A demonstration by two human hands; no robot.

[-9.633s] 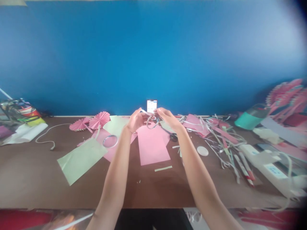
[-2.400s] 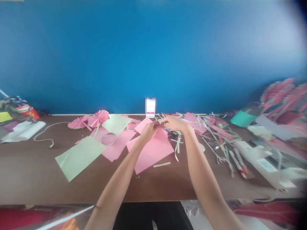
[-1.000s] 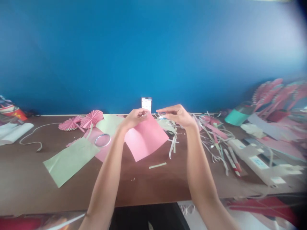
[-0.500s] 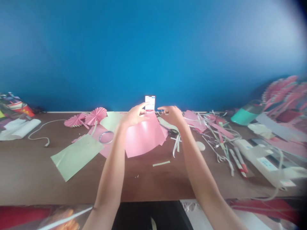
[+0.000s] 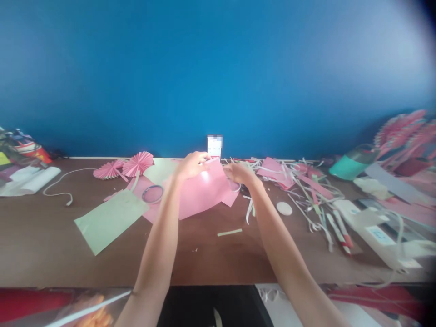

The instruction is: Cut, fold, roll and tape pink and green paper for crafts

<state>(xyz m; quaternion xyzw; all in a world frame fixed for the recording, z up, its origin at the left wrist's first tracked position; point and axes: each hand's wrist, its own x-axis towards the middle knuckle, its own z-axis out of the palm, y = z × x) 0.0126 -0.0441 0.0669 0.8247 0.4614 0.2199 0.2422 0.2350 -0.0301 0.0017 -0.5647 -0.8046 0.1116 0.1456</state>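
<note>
A pink paper sheet (image 5: 204, 193) is curved up from the brown table, its top edge between my two hands. My left hand (image 5: 193, 164) is closed on the sheet's upper left part. At the sheet's upper right edge is my right hand (image 5: 236, 173), its fingers bent together and partly hidden; what they hold cannot be made out. Behind the sheet a phone (image 5: 214, 145) with a lit screen stands upright against the blue wall. A roll of tape (image 5: 152, 194) lies on pink paper left of my left forearm.
A green sheet (image 5: 111, 221) and pink paper fans (image 5: 138, 164) lie at left. Paper strips (image 5: 315, 200), a white disc (image 5: 284, 208), pens (image 5: 338, 233) and a white power strip (image 5: 374, 231) are at right. A short green strip (image 5: 230, 232) lies near the middle.
My right hand has moved down and left to the sheet's edge. The fingers of my left hand have closed at the sheet's top, and the sheet's lower edge has risen slightly.
</note>
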